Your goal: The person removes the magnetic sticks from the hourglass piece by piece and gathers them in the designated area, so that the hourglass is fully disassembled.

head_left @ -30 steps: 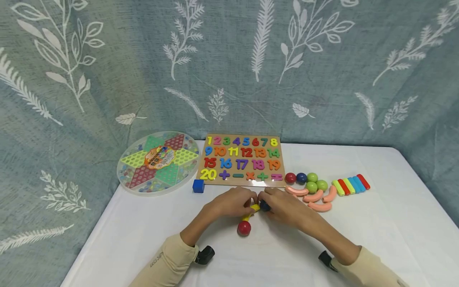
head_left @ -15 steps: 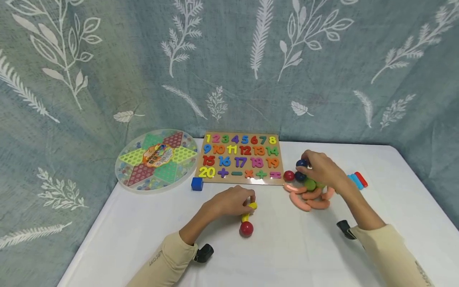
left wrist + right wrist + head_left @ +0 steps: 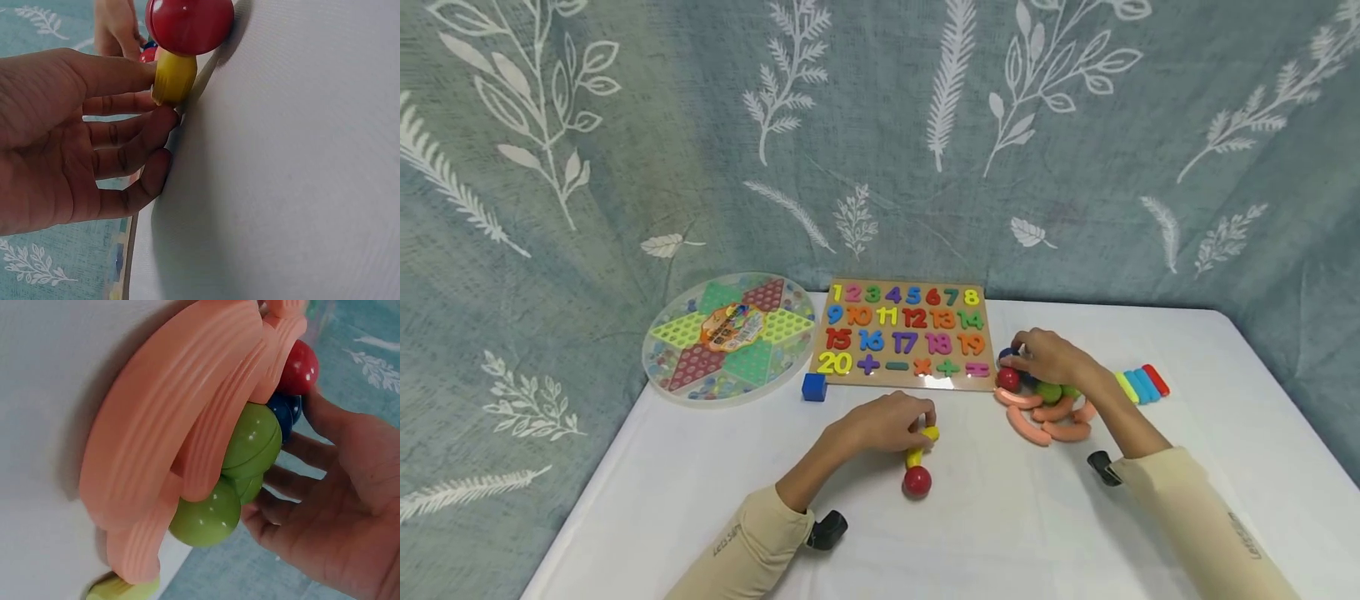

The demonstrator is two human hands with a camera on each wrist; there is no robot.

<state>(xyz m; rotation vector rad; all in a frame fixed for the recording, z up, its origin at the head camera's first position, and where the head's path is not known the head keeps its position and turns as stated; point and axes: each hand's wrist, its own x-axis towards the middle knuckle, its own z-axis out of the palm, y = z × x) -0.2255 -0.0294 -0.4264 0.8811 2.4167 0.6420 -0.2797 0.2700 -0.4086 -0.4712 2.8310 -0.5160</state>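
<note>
In the head view my left hand (image 3: 886, 423) pinches a yellow curved rod (image 3: 914, 457) between thumb and fingers, low over the white cloth. A shiny red ball (image 3: 917, 482) touches the rod's near end; the left wrist view shows them joined. Farther right, my right hand (image 3: 1054, 360) holds a dark blue ball (image 3: 1007, 354) with its fingertips, just behind another red ball (image 3: 1008, 380). Green balls (image 3: 1049, 392) lie under and beside that hand, partly covered. The right wrist view shows dark blue balls (image 3: 282, 419) between the red ball and the green ones.
Several salmon-coloured curved rods (image 3: 1028, 427) lie in front of the balls. Straight coloured rods (image 3: 1142, 387) line up at the right, partly behind my arm. A number board (image 3: 904, 333), a round Chinese checkers board (image 3: 730, 340) and a blue cube (image 3: 814, 387) stand behind my left hand.
My right hand has left the spot beside my left hand and carried the dark blue ball right to the group of balls, then slightly left toward the red ball. My left hand stays put.
</note>
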